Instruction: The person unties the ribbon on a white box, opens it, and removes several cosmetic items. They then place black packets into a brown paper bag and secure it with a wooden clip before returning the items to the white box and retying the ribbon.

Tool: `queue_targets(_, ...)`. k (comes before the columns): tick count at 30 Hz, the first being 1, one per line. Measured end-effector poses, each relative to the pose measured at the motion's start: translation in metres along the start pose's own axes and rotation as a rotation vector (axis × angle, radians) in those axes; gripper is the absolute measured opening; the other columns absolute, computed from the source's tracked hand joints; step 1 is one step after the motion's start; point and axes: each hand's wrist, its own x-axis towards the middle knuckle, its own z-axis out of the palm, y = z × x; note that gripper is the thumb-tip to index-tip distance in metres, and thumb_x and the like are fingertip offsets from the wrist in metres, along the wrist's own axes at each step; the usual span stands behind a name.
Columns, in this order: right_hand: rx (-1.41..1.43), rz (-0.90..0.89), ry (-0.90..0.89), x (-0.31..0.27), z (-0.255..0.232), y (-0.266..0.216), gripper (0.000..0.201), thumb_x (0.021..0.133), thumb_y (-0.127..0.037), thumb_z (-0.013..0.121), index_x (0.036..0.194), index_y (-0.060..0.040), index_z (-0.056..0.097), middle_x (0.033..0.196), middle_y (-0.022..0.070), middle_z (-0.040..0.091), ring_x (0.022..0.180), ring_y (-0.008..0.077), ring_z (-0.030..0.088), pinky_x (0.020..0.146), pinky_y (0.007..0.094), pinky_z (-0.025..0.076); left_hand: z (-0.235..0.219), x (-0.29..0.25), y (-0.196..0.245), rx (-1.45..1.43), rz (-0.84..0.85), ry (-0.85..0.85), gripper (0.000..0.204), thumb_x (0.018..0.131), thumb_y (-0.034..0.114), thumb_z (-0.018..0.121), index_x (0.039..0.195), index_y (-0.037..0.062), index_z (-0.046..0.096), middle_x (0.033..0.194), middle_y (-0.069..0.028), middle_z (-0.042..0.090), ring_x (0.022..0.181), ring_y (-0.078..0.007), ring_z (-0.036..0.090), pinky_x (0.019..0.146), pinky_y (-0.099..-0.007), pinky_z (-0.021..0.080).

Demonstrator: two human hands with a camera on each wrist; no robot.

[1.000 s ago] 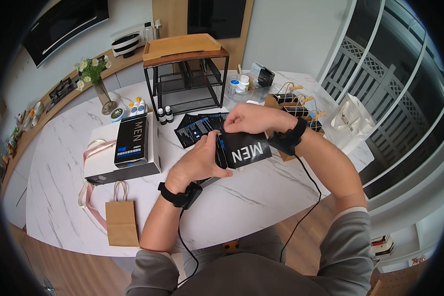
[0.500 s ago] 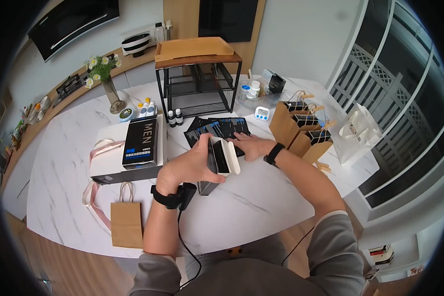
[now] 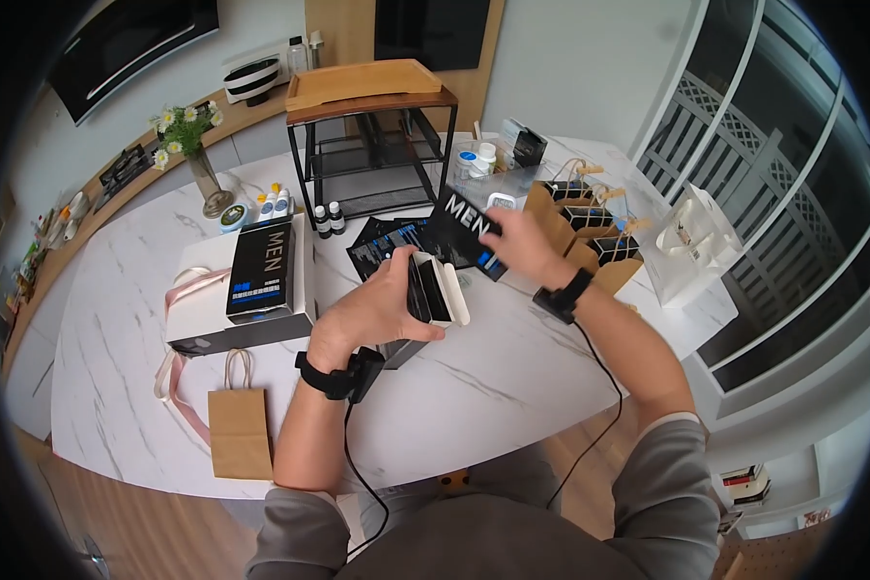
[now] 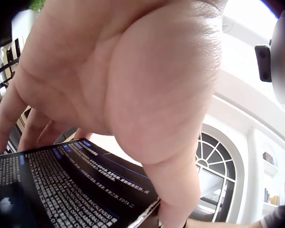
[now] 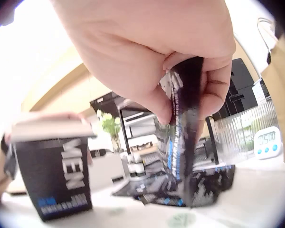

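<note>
My left hand (image 3: 362, 314) grips an open black box (image 3: 402, 354), thumb on one side and fingers on the other. Its mouth faces up with a white flap folded out, and dark contents show inside. In the right wrist view the box (image 5: 54, 183) carries the word MEN. My right hand (image 3: 527, 249) pinches a black sachet (image 3: 459, 227), also printed MEN, between thumb and fingers. Seen from the right wrist, the sachet (image 5: 183, 137) hangs edge-on above a fanned pile of black sachets (image 5: 211, 185) on the table. Small print covers the box's side (image 4: 71, 190) in the left wrist view.
To the left, another black MEN box (image 3: 263, 271) lies on a white box (image 3: 198, 307) with pink ribbon. A kraft bag (image 3: 240, 433) lies nearer. Behind stand two small bottles (image 3: 329, 220) and a black rack (image 3: 372, 179). Kraft bags (image 3: 551, 227) and a timer (image 5: 267, 142) are at right.
My right hand went from a sachet at the box to lying flat on the pile, and now holds a MEN sachet up over the pile. My left hand keeps its grip on the box.
</note>
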Motion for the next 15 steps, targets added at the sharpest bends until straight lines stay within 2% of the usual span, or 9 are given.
queue_targets(1,0.124,0.044,0.021,0.003,-0.022,-0.010,0.031,0.088,-0.011,0.078,0.116,0.0011,0.074,0.087,0.0194,0.074,0.082,0.0301,0.075,0.075,0.0424,0.057,0.003,0.002,0.001,0.012,-0.026,0.018,0.122,0.062,0.039,0.099,0.152,-0.0042,0.030,0.144,-0.0329,0.054,0.139,-0.0414,0.055,0.117,-0.0408,0.043)
queue_targets(3,0.402,0.151,-0.071,0.012,-0.048,-0.005,0.021,0.097,-0.004,0.070,0.115,0.0057,0.072,0.093,0.0073,0.077,0.081,0.0125,0.069,0.077,0.0291,0.057,0.008,0.005,0.004,0.025,-0.049,0.033,0.121,0.062,0.039,0.099,0.152,-0.0050,0.031,0.146,-0.0328,0.053,0.139,-0.0412,0.054,0.118,-0.0411,0.043)
queue_targets(4,0.504,0.171,-0.143,0.009,-0.072,-0.028,0.020,0.100,-0.004,0.066,0.115,0.0085,0.072,0.098,0.0039,0.077,0.083,0.0088,0.069,0.077,0.0270,0.056,0.010,0.006,0.005,0.025,-0.054,0.049,0.121,0.062,0.040,0.098,0.152,-0.0057,0.032,0.146,-0.0328,0.052,0.139,-0.0418,0.054,0.117,-0.0414,0.043)
queue_targets(5,0.540,0.255,-0.214,0.005,-0.093,-0.049,0.020,0.100,-0.004,0.066,0.115,0.0066,0.074,0.096,0.0037,0.077,0.083,0.0074,0.068,0.077,0.0267,0.056,0.011,0.006,0.006,0.025,-0.059,0.065,0.122,0.062,0.040,0.098,0.153,-0.0064,0.032,0.147,-0.0327,0.051,0.139,-0.0424,0.054,0.117,-0.0418,0.043)
queue_targets(7,0.530,0.250,-0.370,0.001,-0.111,-0.057,0.019,0.099,-0.004,0.067,0.112,0.0061,0.076,0.093,0.0027,0.077,0.081,0.0066,0.067,0.076,0.0261,0.055,0.014,0.007,0.007,0.048,-0.074,0.074,0.123,0.062,0.040,0.098,0.154,-0.0067,0.031,0.147,-0.0330,0.051,0.139,-0.0430,0.054,0.117,-0.0419,0.044)
queue_targets(10,0.475,0.261,-0.470,-0.002,-0.115,-0.062,0.016,0.097,-0.005,0.069,0.108,0.0051,0.077,0.090,0.0014,0.076,0.079,0.0061,0.066,0.075,0.0255,0.053,0.018,0.008,0.004,0.067,-0.081,0.093,0.125,0.062,0.041,0.098,0.155,-0.0070,0.030,0.146,-0.0334,0.052,0.138,-0.0438,0.054,0.117,-0.0420,0.044)
queue_targets(15,0.435,0.230,-0.534,-0.007,-0.111,-0.071,0.015,0.095,-0.006,0.072,0.105,0.0041,0.078,0.089,0.0012,0.076,0.077,0.0058,0.065,0.073,0.0250,0.053,0.018,0.008,0.006,0.057,-0.092,0.090,0.125,0.063,0.042,0.098,0.155,-0.0071,0.029,0.144,-0.0336,0.053,0.138,-0.0431,0.054,0.116,-0.0420,0.045)
